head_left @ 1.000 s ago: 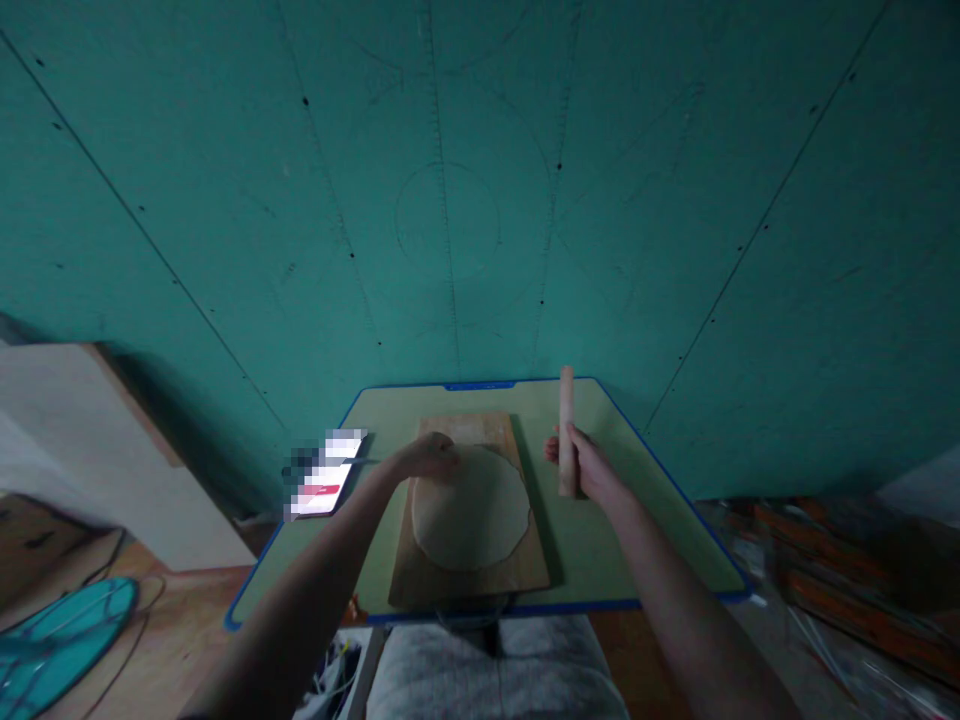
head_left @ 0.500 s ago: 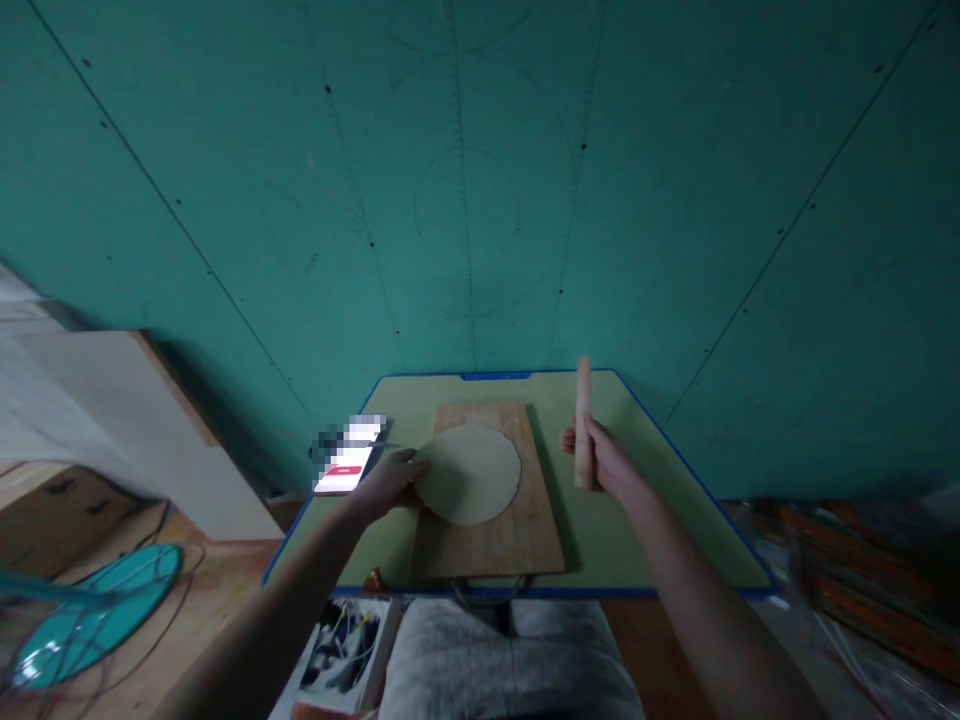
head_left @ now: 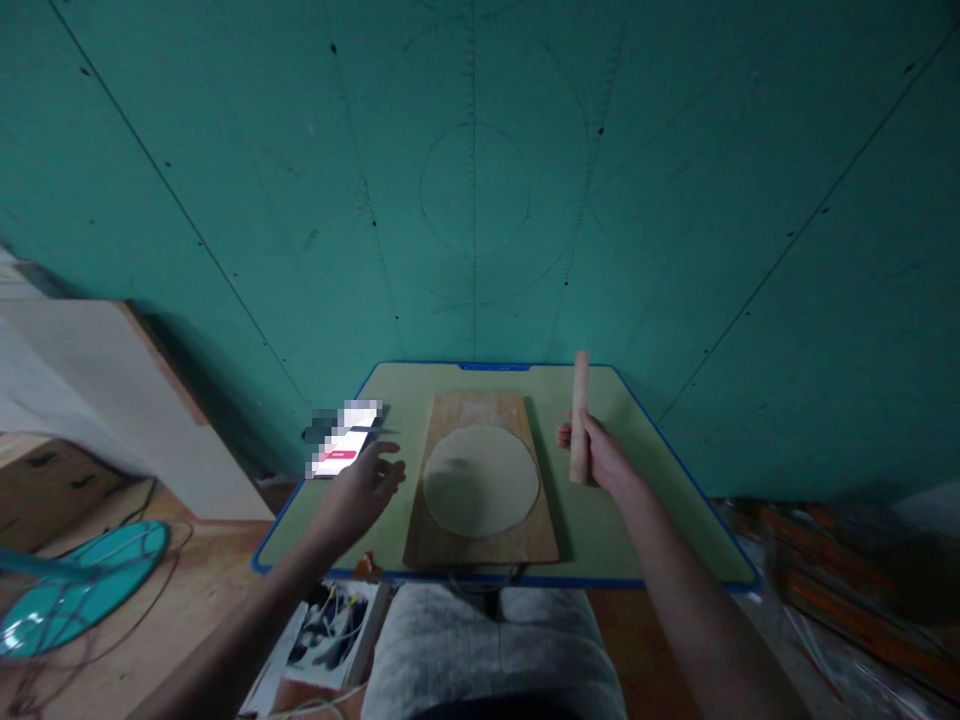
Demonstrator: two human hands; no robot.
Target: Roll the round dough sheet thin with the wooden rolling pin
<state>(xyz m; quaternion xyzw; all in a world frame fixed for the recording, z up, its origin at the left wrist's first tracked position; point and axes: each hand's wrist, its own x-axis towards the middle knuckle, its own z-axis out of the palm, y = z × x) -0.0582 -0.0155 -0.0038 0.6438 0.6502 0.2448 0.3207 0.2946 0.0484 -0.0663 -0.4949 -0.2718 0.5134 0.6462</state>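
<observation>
A flat round of dough (head_left: 481,479) lies on a wooden board (head_left: 480,545) in the middle of a small green table with a blue rim (head_left: 615,540). My right hand (head_left: 598,455) is closed round a wooden rolling pin (head_left: 579,400), which stands right of the board, pointing away from me. My left hand (head_left: 361,487) hovers over the table just left of the board, fingers loosely apart, holding nothing. It is clear of the dough.
A lit phone (head_left: 344,452) lies at the table's left edge. A teal wall (head_left: 480,180) rises right behind the table. A teal fan (head_left: 67,600) and cables lie on the floor at left, clutter at right. My grey-clad lap (head_left: 487,650) is below the table.
My left hand has left the dough's far-left edge and drawn back to the left, off the board. The round now lies centred on the board. The right hand has kept the pin.
</observation>
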